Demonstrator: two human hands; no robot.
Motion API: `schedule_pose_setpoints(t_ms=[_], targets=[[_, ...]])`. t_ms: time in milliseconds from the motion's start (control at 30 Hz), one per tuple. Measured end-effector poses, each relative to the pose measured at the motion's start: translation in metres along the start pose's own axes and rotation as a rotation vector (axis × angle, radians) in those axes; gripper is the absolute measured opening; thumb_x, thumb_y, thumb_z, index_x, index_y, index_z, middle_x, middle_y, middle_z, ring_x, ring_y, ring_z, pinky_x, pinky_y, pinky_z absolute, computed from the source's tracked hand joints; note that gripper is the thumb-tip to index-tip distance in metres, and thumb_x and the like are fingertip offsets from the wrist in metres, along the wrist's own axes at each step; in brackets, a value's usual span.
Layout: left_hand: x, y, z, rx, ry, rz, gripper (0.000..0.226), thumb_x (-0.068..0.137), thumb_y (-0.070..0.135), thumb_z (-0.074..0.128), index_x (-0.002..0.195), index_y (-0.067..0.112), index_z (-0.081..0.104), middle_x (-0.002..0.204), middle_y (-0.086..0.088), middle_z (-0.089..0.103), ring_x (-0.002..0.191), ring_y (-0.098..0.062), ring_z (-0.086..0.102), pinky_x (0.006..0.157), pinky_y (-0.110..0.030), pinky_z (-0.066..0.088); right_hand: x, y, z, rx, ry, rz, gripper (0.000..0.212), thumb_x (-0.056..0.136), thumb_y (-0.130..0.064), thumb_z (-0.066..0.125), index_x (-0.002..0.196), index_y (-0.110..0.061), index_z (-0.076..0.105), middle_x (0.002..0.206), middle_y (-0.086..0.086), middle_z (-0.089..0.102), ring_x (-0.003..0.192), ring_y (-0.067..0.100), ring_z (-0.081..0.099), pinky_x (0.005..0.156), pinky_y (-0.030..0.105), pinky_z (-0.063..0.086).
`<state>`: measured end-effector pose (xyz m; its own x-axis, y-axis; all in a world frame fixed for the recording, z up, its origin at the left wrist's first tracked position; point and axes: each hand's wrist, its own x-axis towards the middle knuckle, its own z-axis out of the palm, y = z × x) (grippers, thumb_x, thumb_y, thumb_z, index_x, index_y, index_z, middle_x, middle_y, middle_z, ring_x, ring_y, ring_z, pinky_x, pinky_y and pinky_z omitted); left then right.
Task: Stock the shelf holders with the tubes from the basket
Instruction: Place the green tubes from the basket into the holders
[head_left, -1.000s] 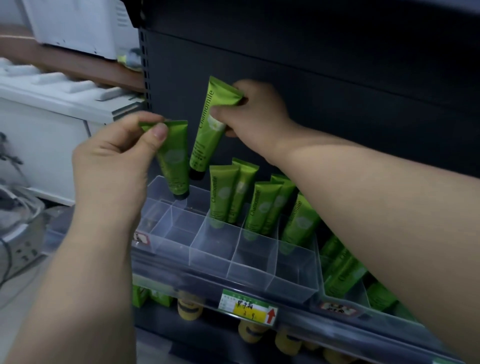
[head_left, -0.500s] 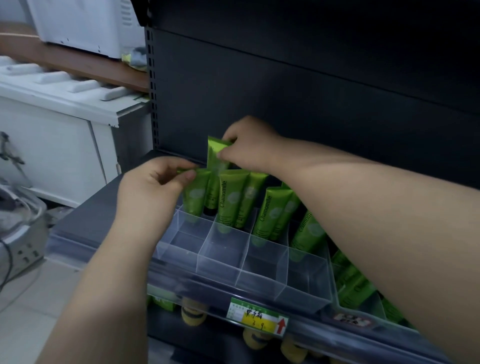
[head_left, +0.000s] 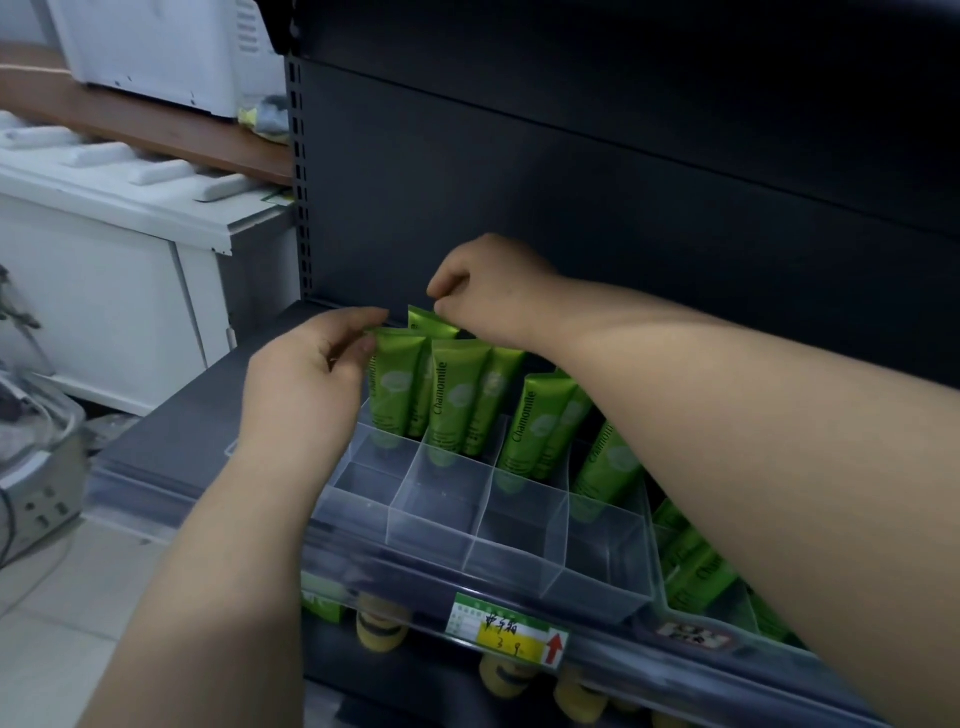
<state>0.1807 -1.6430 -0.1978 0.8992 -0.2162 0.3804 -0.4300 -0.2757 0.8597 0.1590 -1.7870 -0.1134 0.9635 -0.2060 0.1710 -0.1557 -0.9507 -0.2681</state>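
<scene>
A clear plastic holder (head_left: 524, 525) with several compartments sits on the dark shelf. Green Chamomile tubes stand upright in its back row. My left hand (head_left: 306, 384) pinches the crimped top of the leftmost front tube (head_left: 395, 387), which stands in the back left compartment. Just behind it stands another tube (head_left: 423, 322), and my right hand (head_left: 485, 293) hovers with curled fingers at its top edge; whether they touch it I cannot tell. More green tubes (head_left: 691, 561) lie in a second holder at the right. The basket is out of view.
The holder's front compartments hold nothing. A price label (head_left: 506, 629) hangs on the shelf's front rail, with yellow bottles (head_left: 376, 631) on the shelf below. A white cabinet (head_left: 104, 291) stands to the left, and a dark back panel (head_left: 623, 182) rises behind the shelf.
Both hands came down from the air with a tube each and set them into the back left compartment. My right hand's fingers have lifted slightly above its tube.
</scene>
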Motion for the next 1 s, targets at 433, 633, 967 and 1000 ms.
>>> schedule_pose_setpoints(t_ms=[433,633,967,1000], targets=[[-0.011,0.029,-0.014,0.377,-0.037,0.276,0.034,0.091,0.023,0.056,0.124,0.025,0.059,0.129,0.004,0.058,0.120,-0.018,0.051,0.095,-0.024,0.036,-0.050,0.013,-0.014,0.186,0.060,0.000,0.030,0.091,-0.015,0.054,0.120,-0.020,0.061,0.121,-0.003,0.063,0.112,0.011,0.057,0.097,0.021,0.043],[-0.032,0.043,-0.010,0.441,-0.144,0.360,0.035,0.091,0.024,0.054,0.126,0.023,0.057,0.129,-0.001,0.058,0.119,-0.024,0.051,0.093,-0.037,0.043,-0.090,0.020,-0.025,0.107,0.042,-0.001,0.032,0.092,-0.020,0.052,0.124,-0.025,0.058,0.124,-0.006,0.060,0.110,0.011,0.056,0.091,0.017,0.042],[-0.100,0.067,0.012,0.574,-0.333,0.588,0.031,0.088,0.026,0.058,0.117,0.018,0.064,0.117,-0.006,0.066,0.111,-0.028,0.059,0.080,-0.043,0.055,-0.170,0.037,-0.028,-0.034,0.039,-0.049,0.038,0.093,-0.019,0.051,0.131,-0.022,0.053,0.134,0.001,0.053,0.125,0.016,0.045,0.106,0.026,0.035],[-0.109,0.069,0.015,0.592,-0.365,0.611,0.032,0.088,0.030,0.053,0.115,0.018,0.066,0.114,-0.006,0.067,0.108,-0.027,0.061,0.077,-0.042,0.056,-0.181,0.040,-0.026,-0.066,0.040,-0.066,0.039,0.093,-0.018,0.051,0.132,-0.021,0.052,0.134,0.001,0.053,0.127,0.016,0.044,0.107,0.026,0.034]])
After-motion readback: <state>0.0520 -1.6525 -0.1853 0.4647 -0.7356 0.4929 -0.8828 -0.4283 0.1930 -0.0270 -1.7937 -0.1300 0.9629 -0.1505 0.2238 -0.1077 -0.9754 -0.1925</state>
